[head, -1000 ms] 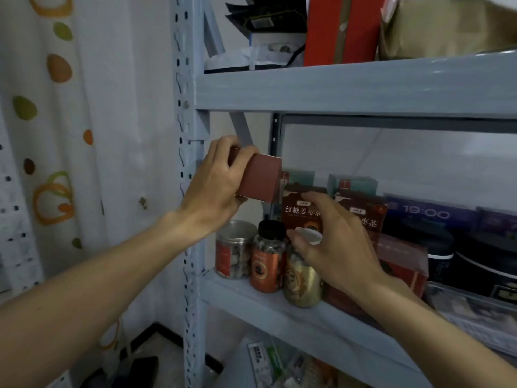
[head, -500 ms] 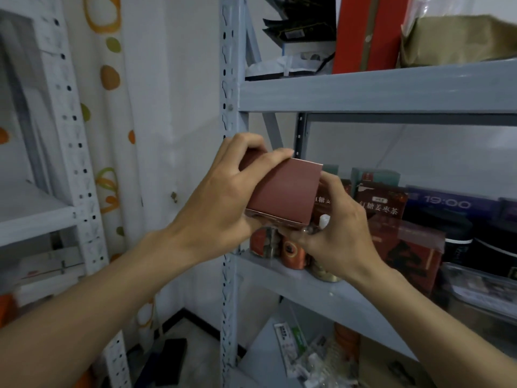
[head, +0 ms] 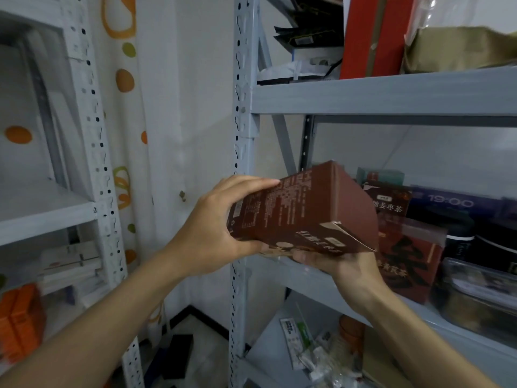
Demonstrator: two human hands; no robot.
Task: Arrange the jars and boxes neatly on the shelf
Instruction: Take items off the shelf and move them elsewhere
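Both hands hold a dark brown box [head: 305, 211] in the air in front of the grey metal shelf [head: 391, 92], level with its middle tier. The box is tilted, its left end lower and its right end raised toward the shelf, with a printed panel of small text facing up and a slightly torn flap corner at its lower right edge.

The left hand [head: 221, 228] grips the box's left end: its fingers curl over the top edge and the thumb presses along the underside. The right hand [head: 335, 261] lies beneath the box's right half, palm up, fingers cupped against the bottom face; most of those fingers are hidden by the box, so how tightly they curl cannot be told. The two hands are close together, joined only by the box between them.

Behind the box, on the middle tier, stand more brown boxes [head: 389, 203] with Chinese lettering, a red box [head: 405, 264] in a clear wrap, and dark round tins [head: 492, 242] further right. A clear container [head: 475, 295] sits at the shelf's front edge on the right. The upper tier carries a tall red box [head: 372, 35] and a tan package [head: 458, 49].
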